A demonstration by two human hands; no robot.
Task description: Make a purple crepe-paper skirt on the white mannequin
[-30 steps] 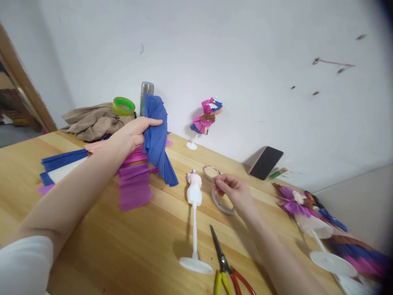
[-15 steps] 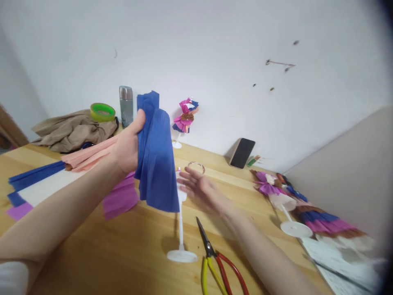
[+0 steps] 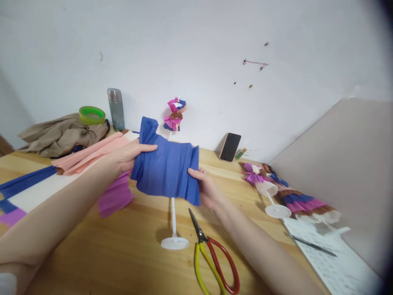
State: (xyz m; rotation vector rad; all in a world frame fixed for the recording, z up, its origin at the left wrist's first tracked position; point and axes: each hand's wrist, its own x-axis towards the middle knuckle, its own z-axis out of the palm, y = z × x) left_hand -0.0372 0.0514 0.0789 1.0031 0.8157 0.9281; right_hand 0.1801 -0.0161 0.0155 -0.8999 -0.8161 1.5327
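Our left hand (image 3: 129, 155) and right hand (image 3: 208, 187) both clamp the blue sheet (image 3: 167, 169), its long axis crosswise, dipping rightward.

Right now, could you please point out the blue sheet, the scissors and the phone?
Blue sheet (image 3: 168, 169), head view: middle of its front.
Scissors (image 3: 200, 235), head view: the pivot.
Phone (image 3: 230, 147), head view: its dark screen.

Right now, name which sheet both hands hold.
The blue sheet held between left hand and right hand; the peach sheet, purple sheet and loose blue pieces lie at the left.
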